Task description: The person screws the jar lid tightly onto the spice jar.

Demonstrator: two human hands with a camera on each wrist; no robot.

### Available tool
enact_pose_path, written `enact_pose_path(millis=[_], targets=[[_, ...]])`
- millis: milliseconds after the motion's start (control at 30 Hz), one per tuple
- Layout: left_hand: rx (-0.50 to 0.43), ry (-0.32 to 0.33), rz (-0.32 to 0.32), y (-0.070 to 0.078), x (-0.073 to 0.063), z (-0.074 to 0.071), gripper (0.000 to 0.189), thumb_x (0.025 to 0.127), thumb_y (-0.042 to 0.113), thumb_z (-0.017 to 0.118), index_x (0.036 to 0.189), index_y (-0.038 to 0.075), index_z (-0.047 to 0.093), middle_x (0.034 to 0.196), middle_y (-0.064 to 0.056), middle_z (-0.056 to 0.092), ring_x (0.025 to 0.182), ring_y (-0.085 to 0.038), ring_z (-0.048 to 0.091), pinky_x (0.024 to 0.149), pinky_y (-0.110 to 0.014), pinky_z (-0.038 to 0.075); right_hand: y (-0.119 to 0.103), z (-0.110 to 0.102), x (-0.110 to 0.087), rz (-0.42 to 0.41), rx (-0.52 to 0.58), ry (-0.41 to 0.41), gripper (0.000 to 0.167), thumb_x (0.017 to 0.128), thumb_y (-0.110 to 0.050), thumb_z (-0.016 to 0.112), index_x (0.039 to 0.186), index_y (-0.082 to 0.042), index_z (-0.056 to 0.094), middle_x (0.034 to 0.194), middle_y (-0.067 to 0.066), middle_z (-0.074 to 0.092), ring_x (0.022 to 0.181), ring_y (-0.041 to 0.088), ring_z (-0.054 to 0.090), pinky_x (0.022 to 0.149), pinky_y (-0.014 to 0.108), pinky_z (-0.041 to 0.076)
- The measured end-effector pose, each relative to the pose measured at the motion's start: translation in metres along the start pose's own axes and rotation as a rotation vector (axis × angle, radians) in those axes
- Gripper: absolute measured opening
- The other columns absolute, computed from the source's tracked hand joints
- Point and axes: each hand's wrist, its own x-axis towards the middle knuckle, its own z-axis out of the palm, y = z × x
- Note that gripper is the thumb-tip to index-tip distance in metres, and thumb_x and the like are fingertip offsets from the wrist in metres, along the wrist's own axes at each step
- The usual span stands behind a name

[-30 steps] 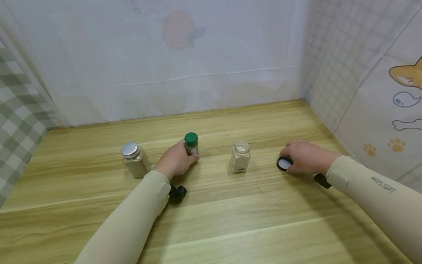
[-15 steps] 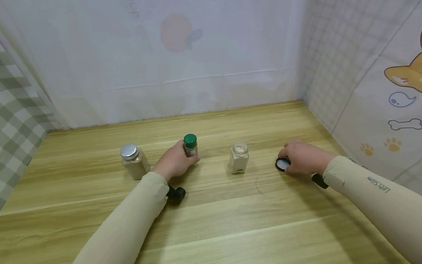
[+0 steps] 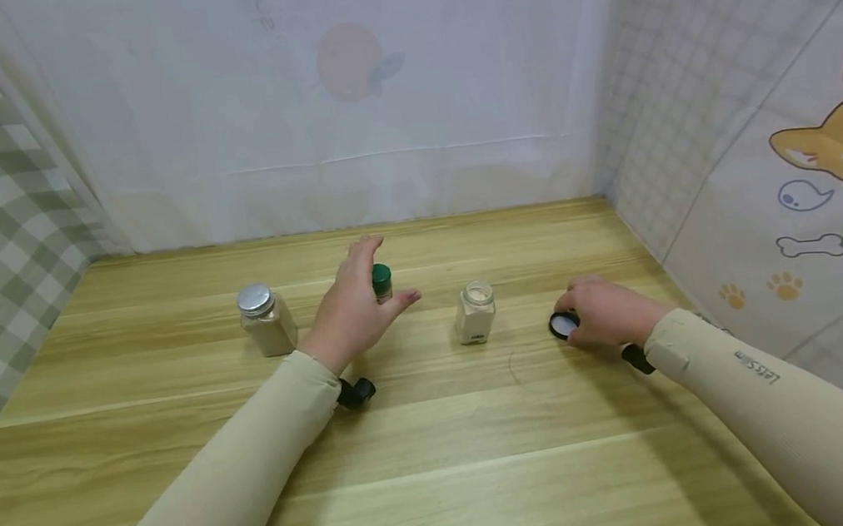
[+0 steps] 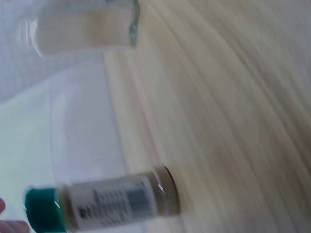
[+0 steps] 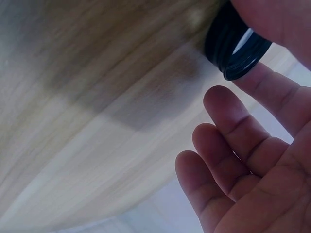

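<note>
My left hand [image 3: 347,320] is spread, thumb and fingers apart, around a small spice jar with a green cap [image 3: 382,276]. Upright on the table, that jar shows its label [image 4: 114,203] in the left wrist view; no finger appears to grip it. My right hand [image 3: 608,312] pinches a black screw lid [image 5: 226,46] between thumb and index finger, its white inside turned up. The other fingers are loosely bent below it in the right wrist view. Between the hands stands an uncapped clear jar [image 3: 476,317] of pale powder.
A square jar with a silver lid [image 3: 271,330] stands left of my left hand. The wooden table [image 3: 440,478] meets a white curtain [image 3: 231,146] at the back and a patterned wall covering [image 3: 723,186] on the right.
My left hand has let go of the green-capped jar, and its fingers have spread and lifted. The right hand keeps pinching the lid in the same place.
</note>
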Motion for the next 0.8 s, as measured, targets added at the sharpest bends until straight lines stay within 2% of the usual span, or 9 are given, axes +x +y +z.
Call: enact_pose_path(millis=[133, 233, 300, 333, 367, 400, 433, 533, 800], targets=[[0.034, 0.008, 0.153, 0.014, -0.006, 0.006, 0.093, 0.095, 0.054, 0.075, 0.164, 0.01, 0.031, 0.173, -0.013, 0.03, 0.162, -0.031, 0.026, 0.127, -0.052, 0.033, -0.001, -0.001, 0.0, 0.003, -0.004, -0.004, 0.039, 0.083, -0.02, 0.088, 0.115, -0.002, 0.076, 0.101, 0.008, 0.065, 0.095, 0.026, 0.059, 0.087, 0.047, 0.053], [0.055, -0.026, 0.22, 0.023, -0.011, 0.012, 0.089, 0.095, 0.052, 0.076, 0.163, 0.011, 0.035, 0.153, -0.014, 0.058, 0.131, -0.03, 0.066, 0.109, -0.047, 0.054, -0.002, -0.001, 0.001, 0.008, -0.007, -0.009, 0.038, 0.083, -0.019, 0.087, 0.115, -0.002, 0.076, 0.101, 0.008, 0.065, 0.094, 0.026, 0.059, 0.087, 0.047, 0.053], [0.062, -0.058, 0.239, 0.027, -0.012, 0.017, 0.087, 0.095, 0.051, 0.077, 0.162, 0.013, 0.036, 0.139, -0.013, 0.068, 0.108, -0.029, 0.075, 0.095, -0.045, 0.06, -0.003, -0.001, 0.002, 0.014, -0.005, -0.015, 0.038, 0.084, -0.019, 0.087, 0.116, -0.002, 0.076, 0.102, 0.008, 0.065, 0.095, 0.026, 0.059, 0.088, 0.047, 0.053], [0.067, -0.076, 0.238, 0.029, -0.012, 0.019, 0.086, 0.095, 0.052, 0.076, 0.162, 0.013, 0.037, 0.138, -0.012, 0.069, 0.105, -0.029, 0.076, 0.093, -0.045, 0.061, -0.003, -0.002, 0.002, 0.014, -0.002, -0.019, 0.038, 0.084, -0.019, 0.087, 0.116, -0.002, 0.076, 0.102, 0.009, 0.065, 0.095, 0.026, 0.059, 0.088, 0.047, 0.053], [0.07, -0.094, 0.234, 0.03, -0.012, 0.021, 0.085, 0.095, 0.051, 0.076, 0.162, 0.014, 0.037, 0.138, -0.011, 0.07, 0.108, -0.029, 0.075, 0.094, -0.045, 0.061, -0.003, -0.002, 0.002, 0.016, 0.0, -0.02, 0.038, 0.084, -0.019, 0.087, 0.117, -0.002, 0.076, 0.102, 0.009, 0.065, 0.095, 0.026, 0.059, 0.088, 0.047, 0.053], [0.076, -0.11, 0.23, 0.031, -0.011, 0.024, 0.085, 0.096, 0.051, 0.076, 0.161, 0.014, 0.037, 0.141, -0.011, 0.068, 0.122, -0.029, 0.071, 0.1, -0.046, 0.059, -0.003, -0.002, 0.001, 0.016, 0.002, -0.022, 0.039, 0.084, -0.019, 0.087, 0.117, -0.002, 0.076, 0.103, 0.009, 0.065, 0.096, 0.026, 0.059, 0.088, 0.047, 0.053], [0.078, -0.123, 0.227, 0.032, -0.01, 0.026, 0.085, 0.096, 0.051, 0.076, 0.162, 0.014, 0.038, 0.152, -0.009, 0.06, 0.136, -0.029, 0.063, 0.108, -0.047, 0.054, -0.003, -0.002, 0.001, 0.017, 0.004, -0.023, 0.039, 0.084, -0.019, 0.087, 0.117, -0.002, 0.075, 0.103, 0.01, 0.065, 0.096, 0.026, 0.059, 0.088, 0.047, 0.053], [0.081, -0.163, 0.21, 0.031, -0.007, 0.034, 0.085, 0.096, 0.052, 0.075, 0.162, 0.014, 0.037, 0.166, -0.006, 0.045, 0.156, -0.026, 0.039, 0.121, -0.048, 0.043, -0.004, -0.003, 0.0, 0.012, 0.008, -0.02, 0.038, 0.084, -0.019, 0.087, 0.117, -0.002, 0.076, 0.103, 0.01, 0.065, 0.095, 0.026, 0.059, 0.088, 0.046, 0.052], [0.069, -0.248, 0.173, 0.028, 0.005, 0.054, 0.091, 0.095, 0.055, 0.074, 0.164, 0.012, 0.034, 0.171, -0.011, 0.035, 0.16, -0.034, 0.028, 0.128, -0.047, 0.032, -0.004, -0.002, 0.0, 0.019, -0.003, -0.018, 0.037, 0.085, -0.017, 0.086, 0.117, -0.002, 0.075, 0.103, 0.01, 0.065, 0.095, 0.026, 0.059, 0.087, 0.047, 0.053]])
